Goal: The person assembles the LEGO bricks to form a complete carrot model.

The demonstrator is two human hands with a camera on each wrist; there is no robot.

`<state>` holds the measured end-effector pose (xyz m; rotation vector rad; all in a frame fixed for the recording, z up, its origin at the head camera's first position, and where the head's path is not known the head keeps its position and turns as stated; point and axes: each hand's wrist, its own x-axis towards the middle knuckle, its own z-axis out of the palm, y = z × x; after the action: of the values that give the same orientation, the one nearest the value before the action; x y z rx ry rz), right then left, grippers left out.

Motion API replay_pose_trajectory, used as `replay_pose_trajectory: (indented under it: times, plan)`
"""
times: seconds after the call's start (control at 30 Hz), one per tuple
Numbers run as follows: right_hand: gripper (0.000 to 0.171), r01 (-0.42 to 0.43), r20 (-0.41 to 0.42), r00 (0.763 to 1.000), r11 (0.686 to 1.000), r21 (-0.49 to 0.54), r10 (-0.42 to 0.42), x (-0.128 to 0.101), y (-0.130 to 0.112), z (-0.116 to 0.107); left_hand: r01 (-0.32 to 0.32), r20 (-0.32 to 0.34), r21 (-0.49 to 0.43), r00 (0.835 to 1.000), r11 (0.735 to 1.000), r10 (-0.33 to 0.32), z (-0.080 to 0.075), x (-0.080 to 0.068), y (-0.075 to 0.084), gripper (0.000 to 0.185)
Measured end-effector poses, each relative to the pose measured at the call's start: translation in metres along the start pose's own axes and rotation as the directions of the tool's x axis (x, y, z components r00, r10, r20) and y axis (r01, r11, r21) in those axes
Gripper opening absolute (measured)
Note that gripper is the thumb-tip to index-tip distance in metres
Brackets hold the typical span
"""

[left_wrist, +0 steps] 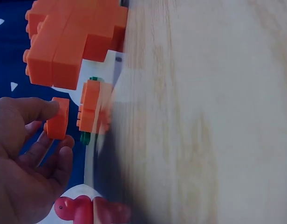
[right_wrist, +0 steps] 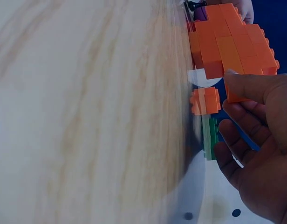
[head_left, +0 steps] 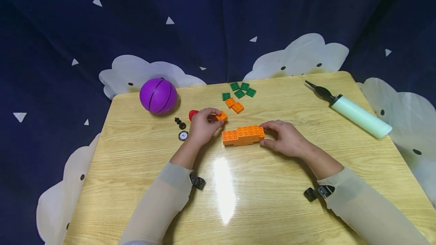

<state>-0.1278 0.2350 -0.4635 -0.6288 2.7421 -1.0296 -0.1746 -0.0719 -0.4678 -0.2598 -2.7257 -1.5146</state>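
Note:
My left hand (head_left: 203,126) pinches a single orange building brick (left_wrist: 58,119) between thumb and fingers, just above the table and left of a longer block. That block, an assembly of joined orange bricks (head_left: 243,135), has a stepped shape with studs along its top. At its right end, my right hand (head_left: 285,137) holds the end brick between thumb and index finger, as the right wrist view (right_wrist: 248,86) shows. Two loose orange bricks (head_left: 234,105) lie behind the assembly, beyond the left hand.
Several green bricks (head_left: 240,93) lie at the back. A purple ball (head_left: 158,96), a red toy (left_wrist: 83,209), a black chess-like piece (head_left: 180,123) and a round chip (head_left: 183,135) are on the left. A hand pump (head_left: 361,116) lies at the right on the wooden table (head_left: 136,184).

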Motion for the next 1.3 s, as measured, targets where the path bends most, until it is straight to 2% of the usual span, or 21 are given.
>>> replay_pose_trajectory:
  times: [0.63,0.8,1.07,1.3]
  plan:
    - [0.051,-0.01,-0.008,1.0,1.0,0.01,0.01,0.0,0.001,0.001,-0.037,0.008,-0.088,0.999,0.995,0.038,-0.013,-0.023,0.016,0.027]
    - [0.051,-0.021,-0.008,1.0,1.0,0.015,0.022,0.0,-0.001,0.001,-0.081,0.008,-0.122,0.997,0.989,0.082,-0.015,-0.029,0.021,0.028]
    - [0.05,-0.028,-0.005,1.0,0.999,0.017,0.028,0.0,-0.002,0.001,-0.107,0.048,-0.188,0.992,0.976,0.118,-0.016,-0.038,0.026,0.027]
    - [0.051,-0.027,-0.009,1.0,1.0,0.013,0.027,-0.001,-0.002,0.001,-0.18,0.093,-0.214,0.975,0.96,0.203,-0.015,-0.044,0.027,0.024]
